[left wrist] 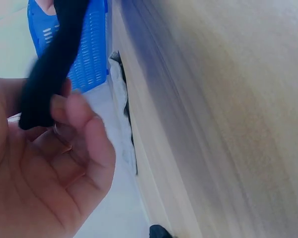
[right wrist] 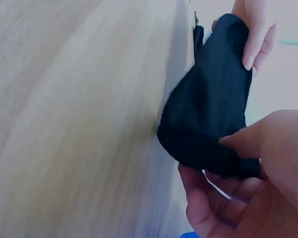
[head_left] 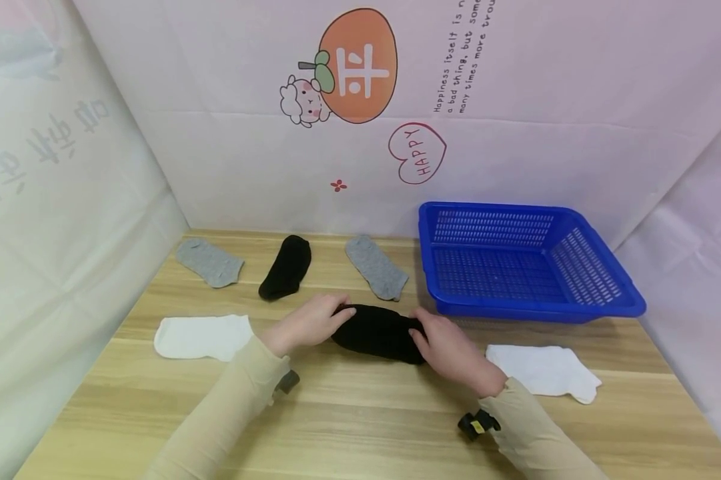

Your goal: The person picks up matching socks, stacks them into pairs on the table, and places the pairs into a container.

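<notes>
A black sock (head_left: 378, 333) is stretched lengthwise between both hands over the middle of the table. My left hand (head_left: 312, 323) pinches its left end between thumb and fingers. At the other end, my right hand (head_left: 447, 343) grips it with the thumb on top and the fingers beneath. The right wrist view shows the same black sock (right wrist: 203, 99) hanging flat from both hands, its side edge close to the tabletop. In the left wrist view the sock (left wrist: 49, 69) appears edge-on and slightly blurred, and the left palm (left wrist: 44, 193) faces the camera.
Behind the hands lie a grey sock (head_left: 210, 262), another black sock (head_left: 285, 267) and a second grey sock (head_left: 377, 267). White socks lie at left (head_left: 198, 337) and right (head_left: 543, 370). A blue plastic basket (head_left: 528, 310) stands at the back right, near the white cloth wall (head_left: 246, 167).
</notes>
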`<action>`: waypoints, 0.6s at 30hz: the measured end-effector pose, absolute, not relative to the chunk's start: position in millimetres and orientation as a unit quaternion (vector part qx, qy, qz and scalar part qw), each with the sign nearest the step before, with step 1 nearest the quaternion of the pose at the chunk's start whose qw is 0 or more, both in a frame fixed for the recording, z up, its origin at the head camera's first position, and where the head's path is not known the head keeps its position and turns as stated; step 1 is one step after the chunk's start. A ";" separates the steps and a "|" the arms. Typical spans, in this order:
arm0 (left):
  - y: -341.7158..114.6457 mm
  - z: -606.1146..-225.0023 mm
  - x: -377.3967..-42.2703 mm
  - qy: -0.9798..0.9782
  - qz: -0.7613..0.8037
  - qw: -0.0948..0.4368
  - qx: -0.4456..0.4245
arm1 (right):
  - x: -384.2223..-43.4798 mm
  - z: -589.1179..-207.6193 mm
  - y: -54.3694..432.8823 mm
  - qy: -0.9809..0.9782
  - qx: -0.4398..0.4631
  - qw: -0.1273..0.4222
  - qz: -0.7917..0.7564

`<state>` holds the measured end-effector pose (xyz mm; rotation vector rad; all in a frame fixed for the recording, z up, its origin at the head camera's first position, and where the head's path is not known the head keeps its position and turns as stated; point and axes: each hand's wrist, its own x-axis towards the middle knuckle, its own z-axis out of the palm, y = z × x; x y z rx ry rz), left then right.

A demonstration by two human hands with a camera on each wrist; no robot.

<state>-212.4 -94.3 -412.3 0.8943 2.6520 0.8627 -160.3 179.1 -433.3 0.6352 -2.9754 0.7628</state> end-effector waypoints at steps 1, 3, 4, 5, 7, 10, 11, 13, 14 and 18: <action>-94.4 -413.2 -212.5 0.901 0.293 0.101 0.304 | -160.8 -433.5 179.2 -0.949 0.198 0.000 0.246; -94.5 -414.7 -212.4 0.902 0.294 0.093 0.302 | -161.9 -434.4 179.1 -0.949 0.186 -0.004 0.255; -94.9 -415.7 -212.5 0.903 0.294 0.087 0.301 | -162.4 -434.5 178.8 -0.948 0.177 -0.008 0.262; -95.3 -416.4 -212.5 0.904 0.295 0.083 0.298 | -162.9 -434.7 178.7 -0.949 0.170 -0.007 0.267; -96.4 -418.3 -212.9 0.906 0.295 0.076 0.295 | -163.7 -435.0 178.4 -0.948 0.156 -0.003 0.276; -99.3 -420.9 -214.5 0.907 0.292 0.071 0.295 | -164.3 -434.2 177.3 -0.950 0.143 0.003 0.277; -100.5 -420.9 -214.8 0.907 0.292 0.072 0.295 | -164.2 -433.7 177.0 -0.951 0.141 0.001 0.275; -103.3 -420.5 -215.4 0.905 0.293 0.074 0.298 | -164.3 -433.4 176.5 -0.952 0.138 -0.008 0.274; -104.7 -419.9 -215.6 0.904 0.294 0.075 0.301 | -164.1 -433.2 176.4 -0.953 0.135 -0.014 0.272; -111.6 -418.6 -216.9 0.897 0.297 0.076 0.318 | -164.5 -433.3 177.5 -0.953 0.134 -0.024 0.270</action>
